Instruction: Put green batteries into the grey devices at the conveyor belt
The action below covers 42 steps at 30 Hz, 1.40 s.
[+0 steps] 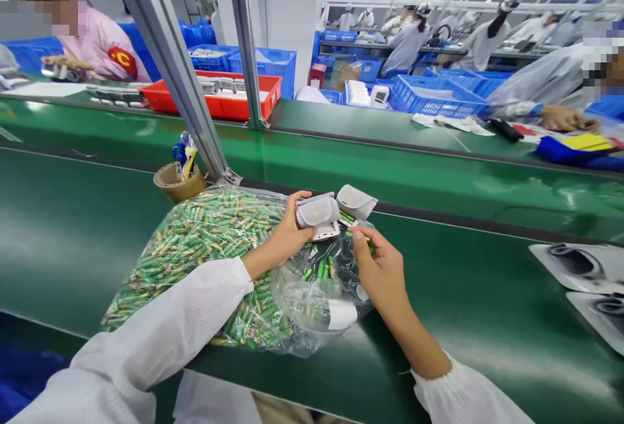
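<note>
White sleeves (146, 339) are reaching over a clear plastic bag (312, 300) of green batteries (195, 255) lying on the green counter (463, 294). The left hand (287, 238) is gripping a grey pouch (318, 211) while the right hand (383, 274) is pinching one battery (359, 234) beside it, apparently keeping both close together above the bag.

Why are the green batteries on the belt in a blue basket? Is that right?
No, that part is wrong: the green batteries are in a clear plastic bag, not a blue basket, as the head view shows. They are on the green belt, as you said.
</note>
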Each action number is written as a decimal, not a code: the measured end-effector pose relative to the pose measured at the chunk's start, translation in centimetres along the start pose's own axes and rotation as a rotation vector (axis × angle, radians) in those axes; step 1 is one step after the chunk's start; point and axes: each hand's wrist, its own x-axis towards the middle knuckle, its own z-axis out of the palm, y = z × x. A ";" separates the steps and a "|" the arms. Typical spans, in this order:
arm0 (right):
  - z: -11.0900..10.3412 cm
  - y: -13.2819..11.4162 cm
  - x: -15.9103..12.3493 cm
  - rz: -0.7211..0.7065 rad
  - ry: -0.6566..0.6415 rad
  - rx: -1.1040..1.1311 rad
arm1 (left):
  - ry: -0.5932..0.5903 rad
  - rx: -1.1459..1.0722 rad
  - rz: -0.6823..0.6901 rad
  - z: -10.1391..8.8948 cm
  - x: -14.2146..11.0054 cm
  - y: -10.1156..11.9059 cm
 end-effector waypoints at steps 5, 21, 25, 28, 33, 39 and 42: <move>1.0 0.7 0.3 0.011 -0.092 0.101 | -0.082 -0.084 -0.053 -0.2 0.0 -1.1; 1.2 -0.1 0.2 -0.139 0.098 -0.081 | -0.068 -0.211 -0.167 -0.1 0.1 -1.0; 0.5 0.0 0.4 -0.454 0.027 -0.264 | -0.032 -0.278 -0.268 -0.3 -0.1 -0.4; 0.2 0.2 0.4 -0.633 -0.042 -0.351 | -0.002 -0.305 -0.328 -0.6 -0.2 -0.1; 0.2 0.0 0.4 -0.845 -0.087 -0.517 | -0.002 -0.346 -0.345 -0.7 -0.2 0.0; -0.4 0.5 0.6 -0.792 -0.217 -0.508 | 0.026 -0.327 -0.348 -0.1 -0.2 0.4; -0.3 1.3 0.5 -0.491 -0.227 -0.178 | 0.040 -0.411 -0.332 0.5 -0.3 1.0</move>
